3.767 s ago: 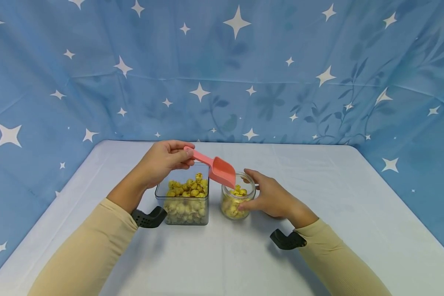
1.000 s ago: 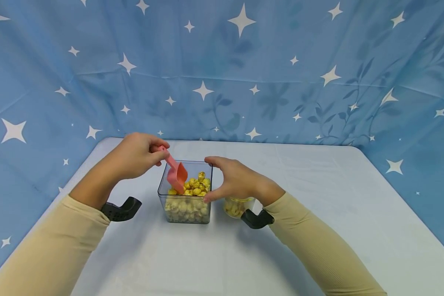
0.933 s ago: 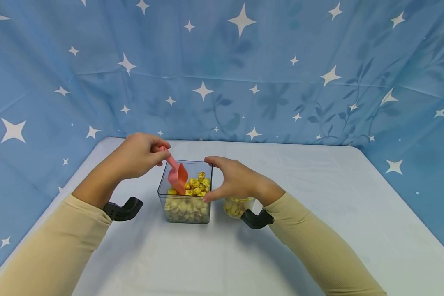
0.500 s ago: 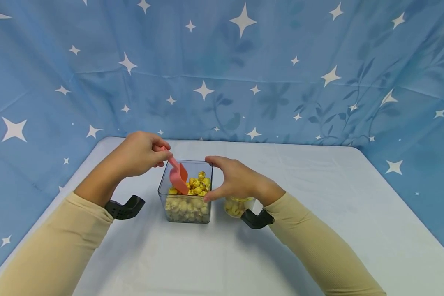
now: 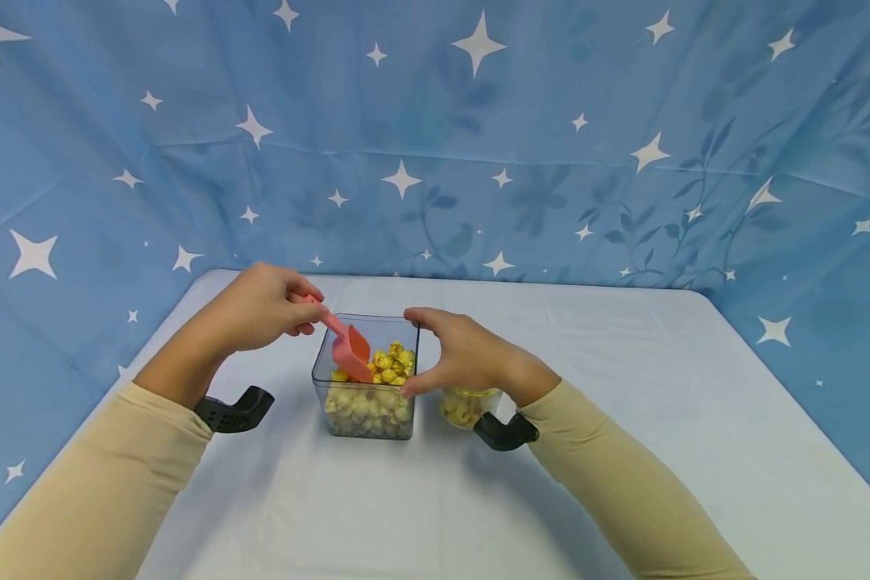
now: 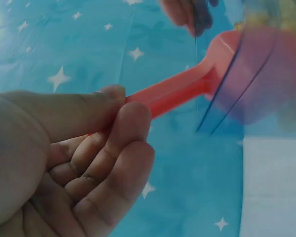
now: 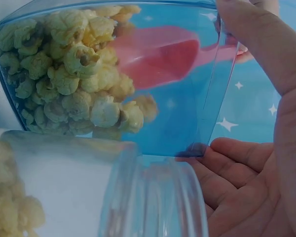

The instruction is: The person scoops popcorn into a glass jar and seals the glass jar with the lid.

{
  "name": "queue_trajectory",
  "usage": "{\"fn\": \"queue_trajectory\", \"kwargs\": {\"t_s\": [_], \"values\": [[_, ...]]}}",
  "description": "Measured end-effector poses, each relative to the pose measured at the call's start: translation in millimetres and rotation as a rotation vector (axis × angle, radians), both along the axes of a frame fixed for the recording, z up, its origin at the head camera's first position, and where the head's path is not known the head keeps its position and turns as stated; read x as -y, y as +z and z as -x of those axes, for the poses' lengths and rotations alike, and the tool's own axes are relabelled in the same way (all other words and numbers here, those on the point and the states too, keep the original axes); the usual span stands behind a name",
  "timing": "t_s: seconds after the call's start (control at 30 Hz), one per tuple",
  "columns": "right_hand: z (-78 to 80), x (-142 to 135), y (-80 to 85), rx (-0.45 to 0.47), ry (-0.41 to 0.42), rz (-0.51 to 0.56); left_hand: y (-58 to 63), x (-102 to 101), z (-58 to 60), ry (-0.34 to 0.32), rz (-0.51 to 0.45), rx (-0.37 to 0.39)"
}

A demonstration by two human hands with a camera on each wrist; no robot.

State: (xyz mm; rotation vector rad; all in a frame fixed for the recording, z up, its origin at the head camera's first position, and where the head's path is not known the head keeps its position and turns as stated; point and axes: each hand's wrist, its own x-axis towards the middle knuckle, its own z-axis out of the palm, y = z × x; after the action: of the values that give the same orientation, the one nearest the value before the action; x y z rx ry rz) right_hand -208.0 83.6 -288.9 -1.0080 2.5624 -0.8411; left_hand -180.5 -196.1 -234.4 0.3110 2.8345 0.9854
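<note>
My left hand (image 5: 268, 310) pinches a pink scoop (image 5: 351, 350) by the end of its handle, between thumb and fingers. The scoop's bowl slants down inside a clear square container (image 5: 366, 411), its lip among the yellow popcorn (image 5: 391, 364). My right hand (image 5: 467, 354) holds that container at its right side, the thumb on the near corner and fingers at the far corner. In the right wrist view, the popcorn (image 7: 71, 69) shows through the wall, piled beside the scoop (image 7: 160, 54). A round glass jar (image 5: 471, 405), also with popcorn, stands right of the container, partly hidden by my right hand.
Both items stand on a white-covered table (image 5: 435, 507). A blue curtain (image 5: 435, 105) with white stars hangs behind it and at the sides. The glass jar (image 7: 153, 197) sits close by the container, under my right wrist.
Earlier, the left hand tipped the scoop over the jar while the right hand held the jar. Both have since shifted left to the container. Lately the scoop has tilted, its handle moving left and lower.
</note>
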Motion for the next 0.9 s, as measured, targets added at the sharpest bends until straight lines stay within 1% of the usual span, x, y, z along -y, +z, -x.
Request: {"fn": "queue_trajectory", "kwargs": {"t_s": [0.07, 0.17, 0.23, 0.33, 0.47, 0.57, 0.7, 0.9], "values": [[0.2, -0.3, -0.5, 0.002, -0.001, 0.005, -0.9, -3.0, -0.1, 0.006, -0.006, 0.008], [0.0, -1.0, -1.1, 0.002, -0.002, 0.012, -3.2, -3.3, 1.1, -0.002, -0.027, 0.031], [0.1, -1.3, -1.5, -0.001, 0.000, 0.011, -5.7, 0.1, 1.7, -0.014, -0.039, 0.048], [0.5, -1.6, -2.2, -0.009, 0.005, 0.009, -11.4, 6.7, 2.9, -0.018, -0.083, 0.084], [0.8, -1.4, -2.8, -0.012, 0.006, 0.013, -17.8, 11.6, 5.1, 0.009, -0.150, 0.117], [0.2, -1.5, -2.8, -0.008, 0.004, 0.013, -21.5, 11.5, 6.1, 0.020, -0.177, 0.145], [-0.4, -1.6, -3.1, -0.010, 0.004, 0.009, -27.5, 7.0, 7.1, 0.010, -0.182, 0.168], [-0.5, -1.9, -2.8, -0.011, 0.005, 0.018, -33.2, -0.9, 8.0, -0.004, -0.158, 0.142]]}}
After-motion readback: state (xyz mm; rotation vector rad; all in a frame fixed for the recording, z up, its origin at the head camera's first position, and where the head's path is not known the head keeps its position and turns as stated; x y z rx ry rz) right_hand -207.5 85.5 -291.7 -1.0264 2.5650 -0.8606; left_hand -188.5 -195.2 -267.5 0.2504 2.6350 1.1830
